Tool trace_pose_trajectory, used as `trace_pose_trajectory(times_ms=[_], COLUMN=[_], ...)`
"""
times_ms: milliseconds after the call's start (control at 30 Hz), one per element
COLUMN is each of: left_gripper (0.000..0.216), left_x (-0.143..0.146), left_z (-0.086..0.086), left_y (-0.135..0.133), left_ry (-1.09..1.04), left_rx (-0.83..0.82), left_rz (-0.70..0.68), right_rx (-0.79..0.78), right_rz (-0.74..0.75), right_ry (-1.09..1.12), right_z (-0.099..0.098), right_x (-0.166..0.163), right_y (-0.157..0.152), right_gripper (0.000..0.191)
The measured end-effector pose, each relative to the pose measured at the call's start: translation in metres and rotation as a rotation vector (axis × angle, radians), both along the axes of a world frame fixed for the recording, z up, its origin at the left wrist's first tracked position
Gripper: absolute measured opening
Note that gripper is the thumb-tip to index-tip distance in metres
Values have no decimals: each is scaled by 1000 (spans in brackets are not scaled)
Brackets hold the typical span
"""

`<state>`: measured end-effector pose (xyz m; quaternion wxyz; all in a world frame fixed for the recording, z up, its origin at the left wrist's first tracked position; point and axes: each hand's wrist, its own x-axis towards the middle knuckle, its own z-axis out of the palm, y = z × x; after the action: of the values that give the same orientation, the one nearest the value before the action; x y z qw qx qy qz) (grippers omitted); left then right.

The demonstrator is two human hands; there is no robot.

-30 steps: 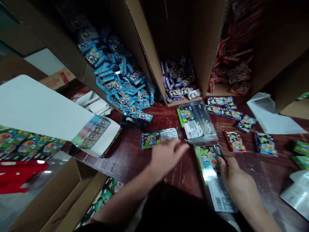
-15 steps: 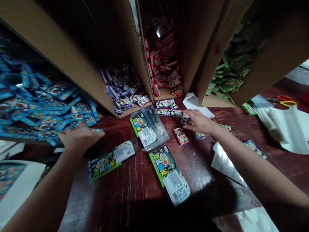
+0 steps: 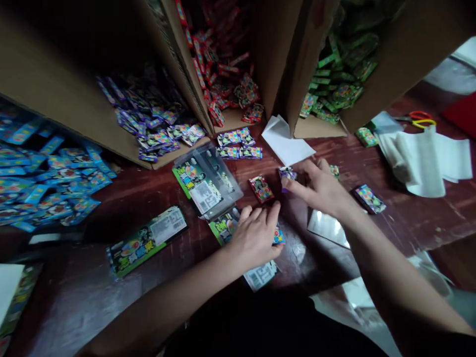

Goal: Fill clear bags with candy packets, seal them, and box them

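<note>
My left hand (image 3: 255, 235) is closed around a blue candy packet (image 3: 278, 235), which shows between thumb and forefinger. It is over a flat printed candy box (image 3: 222, 224) and hides the box's middle. My right hand (image 3: 322, 188) pinches a purple candy packet (image 3: 286, 174) low over the table, thumb on its near side. Between the hands lies a red candy packet (image 3: 261, 189). Beyond them, several purple packets (image 3: 240, 145) lie in two short rows. An open clear plastic case (image 3: 226, 178) rests over another printed box (image 3: 193, 181).
Cardboard cartons hold heaps of purple (image 3: 156, 114), red (image 3: 226, 74) and green packets (image 3: 338, 84); blue packets (image 3: 55, 173) are heaped at left. Another printed box (image 3: 147, 243) lies left. White paper (image 3: 286, 141), scissors (image 3: 420, 119) and a dark packet (image 3: 369, 199) are to the right.
My left hand has come from the blue heap to the table's middle with a blue packet. My right hand has moved nearer, away from the purple rows, with a purple packet. The view has shifted.
</note>
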<state>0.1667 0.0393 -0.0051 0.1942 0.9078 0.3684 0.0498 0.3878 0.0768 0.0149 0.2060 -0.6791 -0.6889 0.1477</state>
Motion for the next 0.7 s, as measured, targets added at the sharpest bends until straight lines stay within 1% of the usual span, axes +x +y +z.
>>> trace_pose_trajectory(times_ms=[33,100,167,200,267,333,367,400,433,500,533,567,600,633,700], left_gripper=[90,95,104,108,113,113,111,110,108,105,105,106,107,108,112], left_x=[2,2,0,-1,-2,-3,-4,-6,-7,-10,-12,-13,-14,-15,-15], left_z=[-8,-18,-22,-22,-20,-17,-16,-15,-14,-15,-15,-16,-17,-17,-17], left_y=[-1,-1,2,3,4,3,2,2,1,0,0,0,0,0,1], left_ry=[22,42,43,45,61,79,84,86,86,87,90,92,91,88,83], left_rx=[-11,-15,-7,-7,-8,-6,-3,0,3,4,0,-4,-6,-7,-8], left_rz=[-16,-39,-50,-56,-65,-66,-63,-58,-54,-50,-50,-51,-50,-49,-50], right_rx=[-72,-236,-342,-363,-356,-315,-285,-252,-218,-175,-178,-196,-223,-249,-281], right_rz=[-68,-154,-225,-256,-305,-303,-262,-180,-53,282,440,561,643,691,741], right_ry=[-8,-77,-165,-195,-201,-145,-98,-44,3,39,21,-16,-60,-98,-148], right_z=[-5,-19,-34,-41,-48,-48,-45,-41,-37,-29,-26,-24,-23,-23,-26], right_x=[-2,-13,-28,-35,-43,-40,-34,-27,-19,-1,7,13,18,22,24], right_y=[-24,-65,-92,-100,-108,-110,-110,-111,-111,-109,-107,-103,-99,-93,-81], right_gripper=[53,53,48,45,37,34,37,42,50,71,82,92,98,102,102])
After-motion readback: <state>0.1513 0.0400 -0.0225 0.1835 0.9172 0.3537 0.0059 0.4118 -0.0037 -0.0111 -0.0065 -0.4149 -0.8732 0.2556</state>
